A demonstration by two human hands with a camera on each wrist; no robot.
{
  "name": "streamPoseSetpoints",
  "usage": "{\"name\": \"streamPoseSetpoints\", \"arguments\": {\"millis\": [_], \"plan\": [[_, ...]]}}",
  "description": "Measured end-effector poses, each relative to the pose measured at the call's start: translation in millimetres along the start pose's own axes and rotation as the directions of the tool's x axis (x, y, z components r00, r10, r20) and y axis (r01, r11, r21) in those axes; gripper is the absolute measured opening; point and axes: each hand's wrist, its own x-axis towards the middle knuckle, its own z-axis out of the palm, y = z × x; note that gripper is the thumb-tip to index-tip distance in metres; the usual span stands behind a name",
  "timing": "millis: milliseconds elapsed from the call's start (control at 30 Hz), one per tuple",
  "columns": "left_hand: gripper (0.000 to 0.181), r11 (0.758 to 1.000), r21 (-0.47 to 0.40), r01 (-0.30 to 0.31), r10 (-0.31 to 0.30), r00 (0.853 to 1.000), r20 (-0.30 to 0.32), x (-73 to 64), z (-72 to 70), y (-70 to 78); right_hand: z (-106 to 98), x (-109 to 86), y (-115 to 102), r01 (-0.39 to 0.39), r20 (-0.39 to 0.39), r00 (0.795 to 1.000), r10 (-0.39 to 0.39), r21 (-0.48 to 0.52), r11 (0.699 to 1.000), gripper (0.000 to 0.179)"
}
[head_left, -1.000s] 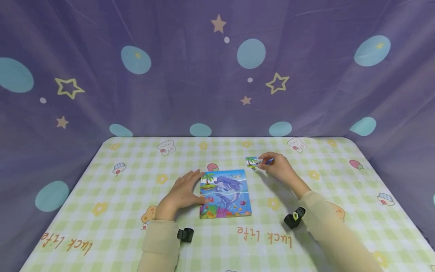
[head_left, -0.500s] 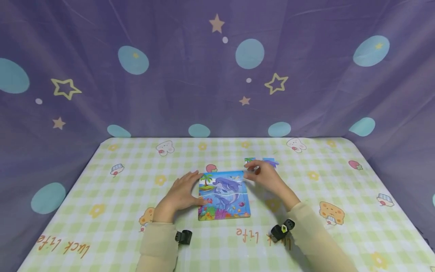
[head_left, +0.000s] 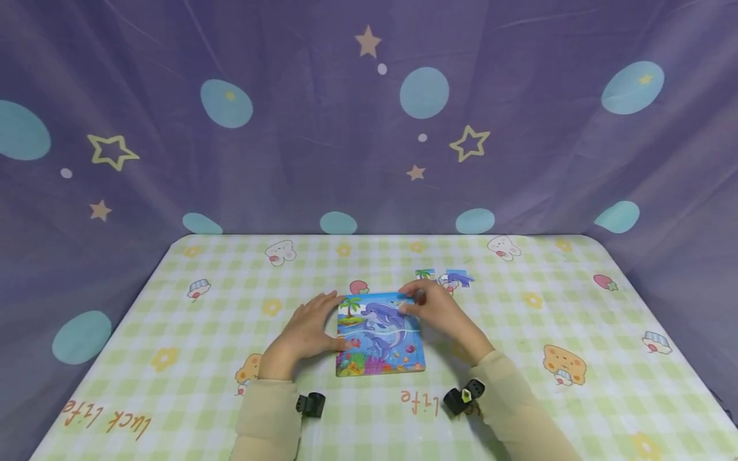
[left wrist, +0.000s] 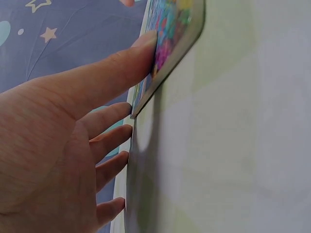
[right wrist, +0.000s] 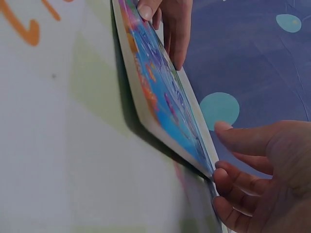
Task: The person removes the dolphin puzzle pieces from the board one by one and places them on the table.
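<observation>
Dolphin puzzle board (head_left: 380, 349): flat on the checked tablecloth (head_left: 225, 339), directly in front of you and between your hands, which lets both reach it from the sides.

Your left hand (head_left: 305, 330) is spread, clenched on nothing. Its thumb lies on the picture near the left edge and the fingers reach toward the upper-left corner, probably so that the board does not slide (a brace rather than a tight grip, by the look of it).

Your right hand (head_left: 441, 314) is at the upper-right corner, fingers loosely bent. The right wrist view shows a gap between thumb and forefinger with nothing in it, so you appear to grasp nothing; the placing suggests feeling or adjusting that corner.

Beyond the board, palm-tree piece (head_left: 425, 273) and dolphin-print piece (head_left: 458, 278) lie apart from each other, picture side up. That likely keeps both prints easy to compare with the board's own palm and dolphins.
</observation>
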Motion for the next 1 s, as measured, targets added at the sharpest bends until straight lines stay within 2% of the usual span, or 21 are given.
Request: {"name": "streamPoseSetpoints", "arguments": {"millis": [300,633,1000], "plan": [[0.093,1.0,-0.008,-0.005,0.005,1.0,-0.003,-0.9,0.7,0.6,6.3,1.5,-0.9,0.025,0.084,0.996,-0.016,-0.104,0.994,0.04],[0.094,1.0,-0.002,-0.014,0.014,1.0,-0.005,0.8,1.2,0.6,7.1,-2.9,-6.9,0.01,0.09,0.996,0.004,-0.156,0.988,0.048],[0.093,1.0,-0.001,-0.008,0.008,1.0,-0.003,-0.7,0.0,0.1,9.0,-2.5,-6.2,-0.016,0.087,0.996,0.029,-0.152,0.988,0.05]]}}
